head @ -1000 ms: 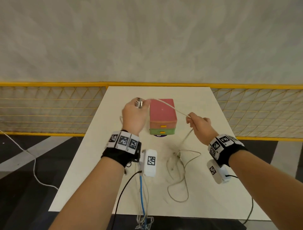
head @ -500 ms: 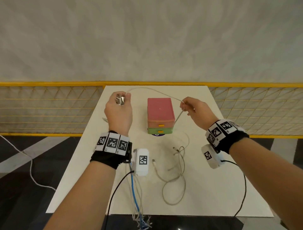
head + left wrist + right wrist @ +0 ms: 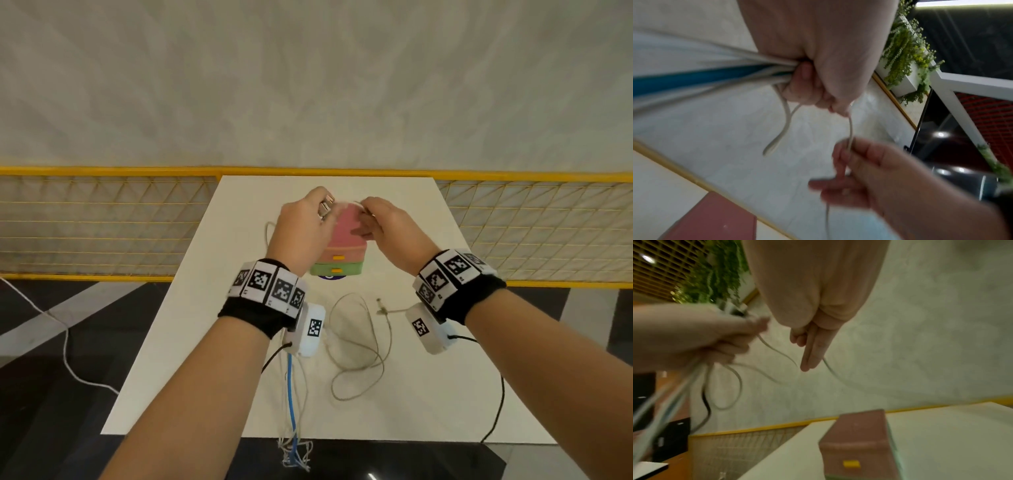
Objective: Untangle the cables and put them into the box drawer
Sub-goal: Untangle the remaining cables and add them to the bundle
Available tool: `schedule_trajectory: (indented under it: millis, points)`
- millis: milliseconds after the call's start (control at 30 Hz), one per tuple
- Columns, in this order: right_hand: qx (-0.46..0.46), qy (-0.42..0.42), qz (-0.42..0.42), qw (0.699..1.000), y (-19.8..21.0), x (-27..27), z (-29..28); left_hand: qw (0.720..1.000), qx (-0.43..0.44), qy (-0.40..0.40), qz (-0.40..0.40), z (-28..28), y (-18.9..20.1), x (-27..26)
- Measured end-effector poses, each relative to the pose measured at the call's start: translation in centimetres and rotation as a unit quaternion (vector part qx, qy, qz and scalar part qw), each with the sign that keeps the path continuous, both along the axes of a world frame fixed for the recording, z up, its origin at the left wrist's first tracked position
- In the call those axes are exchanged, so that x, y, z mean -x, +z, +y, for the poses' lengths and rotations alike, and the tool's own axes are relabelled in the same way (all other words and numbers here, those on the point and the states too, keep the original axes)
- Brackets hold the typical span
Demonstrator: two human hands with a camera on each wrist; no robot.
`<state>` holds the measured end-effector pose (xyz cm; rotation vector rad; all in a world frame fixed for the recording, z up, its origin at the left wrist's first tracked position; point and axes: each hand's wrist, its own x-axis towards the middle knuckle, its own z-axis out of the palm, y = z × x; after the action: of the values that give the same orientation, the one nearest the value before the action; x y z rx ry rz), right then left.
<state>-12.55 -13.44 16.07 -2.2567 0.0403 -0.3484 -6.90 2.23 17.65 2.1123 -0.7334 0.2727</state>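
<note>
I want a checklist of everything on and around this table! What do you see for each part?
Surface: white table, one loose cable on it.
Job's things: pink and green drawer box, both drawers shut; white cable stretched between both hands.
Clutter: nothing seen.
Grippers: left hand grips a cable bundle with a metal plug sticking out; right hand pinches the white cable.
Cables: loose beige cable looped on the table; blue and white strands hang over the near edge.
Surroundings: yellow mesh fence, grey wall, dark floor, green plants.
</note>
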Motion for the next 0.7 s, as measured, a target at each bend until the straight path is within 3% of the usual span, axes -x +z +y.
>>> schedule_trajectory:
  millis: [133, 233, 367, 467, 533, 633, 700]
  points:
    - [0.062, -0.05, 0.11, 0.991, -4.3, 2.0, -3.1, 0.974, 0.207, 0.091, 0.031, 2.6, 2.0, -1.2]
    - [0.063, -0.04, 0.131, 0.989, -5.6, 2.8, -4.2, 0.969, 0.209, 0.128, 0.033, 4.2, 2.3, -2.5]
    - [-0.007, -0.02, 0.105, 0.994, -2.4, 3.4, -2.7, 0.962, 0.213, 0.158, 0.059, 5.0, 1.5, -2.5]
    - [0.036, 0.061, 0.177, 0.982, -0.8, 5.3, -0.6, 0.954, 0.254, 0.112, 0.117, 5.3, 1.2, -1.7]
    - [0.076, 0.135, 0.264, 0.952, -1.6, 7.1, 1.2, 0.965, 0.22, 0.049, 0.135, 5.1, 1.1, -0.3]
    - [0.148, 0.195, 0.38, 0.892, -3.6, 9.7, 2.9, 0.983, 0.081, -0.078, 0.147, 4.8, 0.5, 2.4]
    - [0.205, 0.194, 0.382, 0.88, -4.4, 10.5, 2.9, 0.974, -0.004, -0.149, 0.169, 4.8, -0.6, 3.9]
